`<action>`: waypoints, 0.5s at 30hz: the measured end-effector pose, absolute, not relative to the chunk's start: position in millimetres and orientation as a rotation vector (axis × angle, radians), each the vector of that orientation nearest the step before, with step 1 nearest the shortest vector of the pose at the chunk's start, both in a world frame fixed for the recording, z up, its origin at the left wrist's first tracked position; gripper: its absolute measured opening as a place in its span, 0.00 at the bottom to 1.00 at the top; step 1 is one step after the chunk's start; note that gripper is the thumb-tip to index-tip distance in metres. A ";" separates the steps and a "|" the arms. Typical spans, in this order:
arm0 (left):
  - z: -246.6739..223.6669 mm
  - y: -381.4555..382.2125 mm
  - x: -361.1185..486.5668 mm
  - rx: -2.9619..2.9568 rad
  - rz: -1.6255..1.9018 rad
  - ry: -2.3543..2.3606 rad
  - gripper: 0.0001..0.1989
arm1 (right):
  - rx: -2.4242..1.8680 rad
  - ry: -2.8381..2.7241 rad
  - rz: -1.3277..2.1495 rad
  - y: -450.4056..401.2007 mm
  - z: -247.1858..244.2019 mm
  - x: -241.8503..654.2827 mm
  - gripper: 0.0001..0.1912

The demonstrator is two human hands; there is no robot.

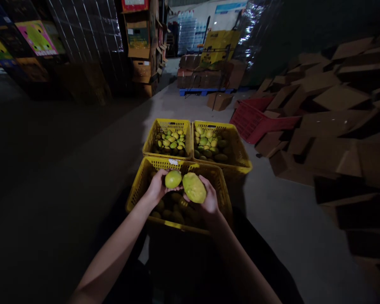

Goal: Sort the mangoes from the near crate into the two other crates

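Note:
Above the near yellow crate [138,185], my left hand [158,185] holds a smaller, smooth yellow-green fruit [173,179]. My right hand [209,195] is wrapped round a larger, bumpy yellow-green fruit [194,188], just right of the smaller one. More fruits [177,217] lie in shadow inside the near crate. Behind it stand two more yellow crates side by side: the left one [149,137] holds several small green and yellow fruits [173,145], and the right one [240,154] holds fruits of mixed size, heaped toward its left side.
A red crate [251,122] and a large heap of cardboard boxes [332,139] lie at the right. Farther back are a blue pallet [205,91] with stacked goods and a column of cartons [141,42]. Grey floor [107,139] shows left of the crates.

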State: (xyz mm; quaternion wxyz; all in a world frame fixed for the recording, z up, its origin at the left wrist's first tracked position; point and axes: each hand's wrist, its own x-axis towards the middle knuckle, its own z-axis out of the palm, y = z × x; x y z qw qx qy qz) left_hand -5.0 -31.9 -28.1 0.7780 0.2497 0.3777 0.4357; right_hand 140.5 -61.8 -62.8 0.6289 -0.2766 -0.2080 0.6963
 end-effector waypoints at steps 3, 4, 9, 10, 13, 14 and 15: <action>-28.4 -31.4 -4.8 0.533 0.942 0.859 0.17 | -0.650 -0.429 1.650 -62.3 -60.1 141.2 0.10; -28.9 -31.2 -5.0 0.538 0.941 0.865 0.17 | -0.652 -0.428 1.663 -62.4 -59.7 141.4 0.11; -29.6 -31.5 -5.6 0.577 0.918 0.818 0.17 | -0.678 -0.446 1.650 -62.3 -58.4 140.6 0.13; -29.0 -31.7 -5.5 0.562 0.912 0.815 0.17 | -0.677 -0.443 1.653 -62.2 -57.7 140.4 0.13; -26.3 -31.9 -5.2 0.471 0.891 0.831 0.16 | -0.682 -0.429 1.674 -62.0 -55.3 141.0 0.13; -25.4 -31.8 -5.1 0.440 0.884 0.841 0.15 | -0.689 -0.429 1.680 -61.9 -54.7 141.4 0.13; -24.7 -31.6 -4.8 0.417 0.880 0.849 0.15 | -0.698 -0.436 1.685 -61.8 -54.2 141.8 0.13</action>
